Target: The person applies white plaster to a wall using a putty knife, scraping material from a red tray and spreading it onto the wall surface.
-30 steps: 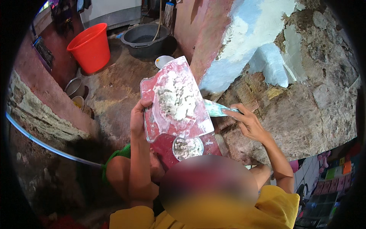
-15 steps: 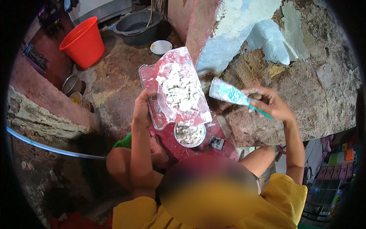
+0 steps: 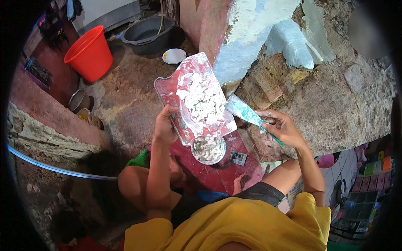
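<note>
Thumb and fingers closed round its green handle, my right-hand grip holds a putty knife whose long axis slants up and leftward from my palm, so the smeared blade points at the white putty heaped on a red board. That heap lies to the left of this grip and a little above it, past the blade; the blade's broad end meets the board's right edge in view, though I cannot tell whether they touch. My left-hand grip clasps the opposite edge, thumb on the upper face, fingers hidden beneath, and is nearer the heap than my right. Below the board, a round bowl of putty sits on red tiled floor, a small dark block just beside it; rough stonework spreads to the right.
</note>
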The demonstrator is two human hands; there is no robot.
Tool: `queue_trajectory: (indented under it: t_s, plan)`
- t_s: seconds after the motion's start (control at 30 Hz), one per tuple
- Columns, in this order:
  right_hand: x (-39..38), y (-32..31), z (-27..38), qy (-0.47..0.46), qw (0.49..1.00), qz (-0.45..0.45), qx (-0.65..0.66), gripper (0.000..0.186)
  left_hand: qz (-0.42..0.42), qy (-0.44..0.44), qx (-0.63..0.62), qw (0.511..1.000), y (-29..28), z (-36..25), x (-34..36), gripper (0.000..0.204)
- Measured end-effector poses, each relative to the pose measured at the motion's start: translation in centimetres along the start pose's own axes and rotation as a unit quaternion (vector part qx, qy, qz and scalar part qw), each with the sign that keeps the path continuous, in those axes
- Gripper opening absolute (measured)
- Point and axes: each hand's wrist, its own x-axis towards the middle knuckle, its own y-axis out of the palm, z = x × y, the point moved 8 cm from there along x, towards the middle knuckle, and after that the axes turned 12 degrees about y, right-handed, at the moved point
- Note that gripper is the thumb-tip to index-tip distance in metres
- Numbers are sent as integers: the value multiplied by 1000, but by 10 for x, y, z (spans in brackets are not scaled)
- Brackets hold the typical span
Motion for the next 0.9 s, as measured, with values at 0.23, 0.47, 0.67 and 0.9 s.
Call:
queue_trajectory:
  t_s: [0.23, 0.47, 0.67, 0.9]
  plan:
    - [4, 4, 1, 28, 999, 0, 26, 38, 16, -38, 27, 999, -2, 11, -5, 40]
    - [15, 4, 7, -16, 998, -42, 33, 37, -16, -104, 97, 990, -5, 22, -11, 44]
    - [17, -7, 35, -125, 981, -131, -66, 41, 11, -95, 18, 995, 15, 22, -8, 49]
    - [23, -16, 65, -118, 986, -93, -66, 44, -16, -35, 28, 999, 13, 11, 2, 51]
